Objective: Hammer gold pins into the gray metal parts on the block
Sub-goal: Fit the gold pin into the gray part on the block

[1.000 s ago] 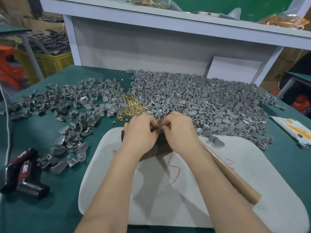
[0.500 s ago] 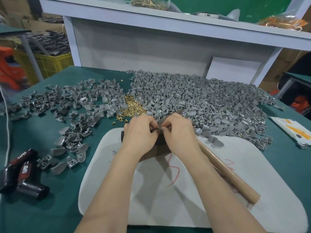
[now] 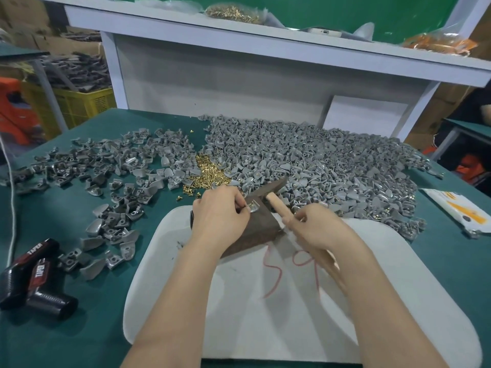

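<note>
A dark brown block (image 3: 259, 225) lies on a white pad (image 3: 265, 301). My left hand (image 3: 219, 217) pinches a gray metal part (image 3: 253, 207) and steadies it on the block's top. My right hand (image 3: 317, 227) grips the wooden handle of a hammer (image 3: 276, 201); its dark head sits just behind the part. Loose gold pins (image 3: 210, 175) form a small heap behind the block. A big pile of gray parts (image 3: 318, 166) spreads to the right of the pins. Whether a pin sits in the held part is too small to tell.
More gray parts (image 3: 111, 176) are scattered across the green tabletop (image 3: 93, 314) on the left. Two black tools with red labels (image 3: 34, 277) lie at the near left. A white and orange packet (image 3: 459, 211) lies at the far right. A white shelf frame (image 3: 239, 30) stands behind.
My right hand has left the part and drawn back to the right, taking hold of the hammer handle. The hammer head now sits up by the block. The left hand stays on the part.
</note>
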Demonstrator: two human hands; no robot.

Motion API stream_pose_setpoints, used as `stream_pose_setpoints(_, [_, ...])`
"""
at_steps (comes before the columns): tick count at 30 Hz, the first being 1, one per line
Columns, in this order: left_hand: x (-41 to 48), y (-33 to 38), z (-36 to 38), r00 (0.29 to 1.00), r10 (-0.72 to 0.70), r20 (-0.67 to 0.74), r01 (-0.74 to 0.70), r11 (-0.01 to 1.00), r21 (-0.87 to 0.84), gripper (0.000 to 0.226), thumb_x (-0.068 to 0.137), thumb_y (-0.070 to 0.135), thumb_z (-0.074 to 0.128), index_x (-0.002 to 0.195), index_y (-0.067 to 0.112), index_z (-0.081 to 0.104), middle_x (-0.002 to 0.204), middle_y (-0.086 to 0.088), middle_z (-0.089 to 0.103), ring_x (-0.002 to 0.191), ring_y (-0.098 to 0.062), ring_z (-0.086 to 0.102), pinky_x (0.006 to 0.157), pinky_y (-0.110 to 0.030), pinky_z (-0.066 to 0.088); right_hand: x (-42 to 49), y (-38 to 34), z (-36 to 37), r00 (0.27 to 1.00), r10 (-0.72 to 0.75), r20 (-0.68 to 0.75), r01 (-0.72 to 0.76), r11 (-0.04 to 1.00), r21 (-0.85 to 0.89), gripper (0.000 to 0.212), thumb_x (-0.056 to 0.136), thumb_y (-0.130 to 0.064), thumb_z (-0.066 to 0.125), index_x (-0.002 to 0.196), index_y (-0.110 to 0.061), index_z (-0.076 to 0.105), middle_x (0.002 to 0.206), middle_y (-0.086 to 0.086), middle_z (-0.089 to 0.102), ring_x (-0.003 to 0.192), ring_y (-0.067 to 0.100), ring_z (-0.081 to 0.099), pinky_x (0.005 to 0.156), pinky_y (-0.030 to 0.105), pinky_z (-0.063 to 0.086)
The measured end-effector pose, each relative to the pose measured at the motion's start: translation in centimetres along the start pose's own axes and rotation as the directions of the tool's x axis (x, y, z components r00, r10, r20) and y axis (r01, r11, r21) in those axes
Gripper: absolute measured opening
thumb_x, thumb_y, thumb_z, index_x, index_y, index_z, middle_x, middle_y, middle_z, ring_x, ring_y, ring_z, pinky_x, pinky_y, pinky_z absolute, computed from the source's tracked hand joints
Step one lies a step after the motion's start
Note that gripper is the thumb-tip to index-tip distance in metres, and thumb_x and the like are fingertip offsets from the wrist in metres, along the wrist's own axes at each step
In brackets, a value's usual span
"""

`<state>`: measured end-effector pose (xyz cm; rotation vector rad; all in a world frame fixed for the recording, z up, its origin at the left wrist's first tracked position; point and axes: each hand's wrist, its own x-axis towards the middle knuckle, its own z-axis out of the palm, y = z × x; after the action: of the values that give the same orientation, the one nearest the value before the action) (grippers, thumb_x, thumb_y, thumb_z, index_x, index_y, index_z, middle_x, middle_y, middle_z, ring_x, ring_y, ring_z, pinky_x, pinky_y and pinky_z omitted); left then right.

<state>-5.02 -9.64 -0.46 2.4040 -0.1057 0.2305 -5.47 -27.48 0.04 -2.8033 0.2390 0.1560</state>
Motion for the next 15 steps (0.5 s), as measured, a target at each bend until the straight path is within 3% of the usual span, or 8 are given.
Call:
stream_pose_setpoints(4, [0.0, 0.0, 0.0, 1.0, -0.009, 0.005, 0.009, 1.0, -0.005, 0.027, 0.085, 0.027, 0.064, 0.065, 0.033, 0.048, 0.084, 0.011, 0.061, 0.097, -0.022, 0.057, 0.093, -0.043, 0.043, -0.2, -0.5, -0.8, 0.995, -0.048, -0.086, 0.053, 0.997, 0.061, 0.029, 0.094, -0.02, 0.043, 0.085, -0.009, 0.068, 0.076, 0.009, 0.065, 0.076, 0.026, 0.062, 0.066, 0.029, 0.046])
stream_pose_setpoints(6, [-0.1, 0.0, 0.0, 1.0, -0.014, 0.004, 0.014, 1.0, -0.003, 0.028, 0.085, 0.028, 0.064, 0.063, 0.033, 0.048, 0.083, 0.011, 0.061, 0.097, -0.022, 0.057, 0.092, -0.042, 0.043, -0.2, -0.8, -1.2, 0.993, -0.057, -0.107, 0.066, 0.994, 0.086, 0.034, 0.095, -0.029, 0.042, 0.081, -0.008, 0.064, 0.075, 0.009, 0.065, 0.078, 0.027, 0.063, 0.07, 0.032, 0.049])
stream_pose_setpoints(8, [-0.1, 0.0, 0.0, 1.0, -0.019, 0.006, 0.019, 1.0, -0.003, 0.028, 0.085, 0.027, 0.064, 0.063, 0.033, 0.047, 0.081, 0.011, 0.06, 0.096, -0.022, 0.057, 0.092, -0.043, 0.043, -0.2, -1.4, -1.2, 0.995, -0.066, -0.075, 0.065, 0.998, -0.017, 0.04, 0.093, -0.042, 0.044, 0.081, -0.008, 0.062, 0.074, 0.007, 0.062, 0.079, 0.028, 0.061, 0.07, 0.031, 0.048])
stream_pose_setpoints(11, [-0.2, 0.0, -0.1, 1.0, -0.025, 0.008, 0.025, 1.0, -0.013, 0.028, 0.085, 0.026, 0.065, 0.063, 0.033, 0.048, 0.08, 0.011, 0.059, 0.096, -0.022, 0.057, 0.093, -0.043, 0.043, -0.2, -2.0, 0.0, 0.998, -0.044, 0.04, 0.047, 0.995, -0.086, 0.022, 0.09, -0.028, 0.05, 0.076, -0.011, 0.053, 0.07, 0.002, 0.051, 0.079, 0.028, 0.054, 0.066, 0.028, 0.039])
stream_pose_setpoints(13, [-0.2, 0.0, -0.1, 1.0, -0.026, 0.01, 0.026, 1.0, -0.016, 0.027, 0.085, 0.027, 0.065, 0.065, 0.033, 0.048, 0.082, 0.01, 0.061, 0.096, -0.022, 0.057, 0.093, -0.043, 0.043, -0.2, -1.8, 0.8, 0.999, -0.038, 0.03, 0.037, 0.999, 0.011, 0.019, 0.091, -0.02, 0.049, 0.075, -0.011, 0.049, 0.075, 0.006, 0.054, 0.081, 0.03, 0.056, 0.068, 0.03, 0.042])
stream_pose_setpoints(15, [-0.2, 0.0, 0.0, 1.0, -0.026, 0.012, 0.026, 0.999, -0.023, 0.026, 0.085, 0.027, 0.065, 0.066, 0.033, 0.049, 0.084, 0.009, 0.063, 0.096, -0.022, 0.057, 0.093, -0.044, 0.043, -0.3, -1.3, 1.1, 0.999, -0.003, -0.046, 0.011, 0.985, 0.171, 0.015, 0.093, -0.019, 0.048, 0.094, -0.005, 0.053, 0.09, 0.014, 0.064, 0.088, 0.033, 0.062, 0.077, 0.038, 0.051])
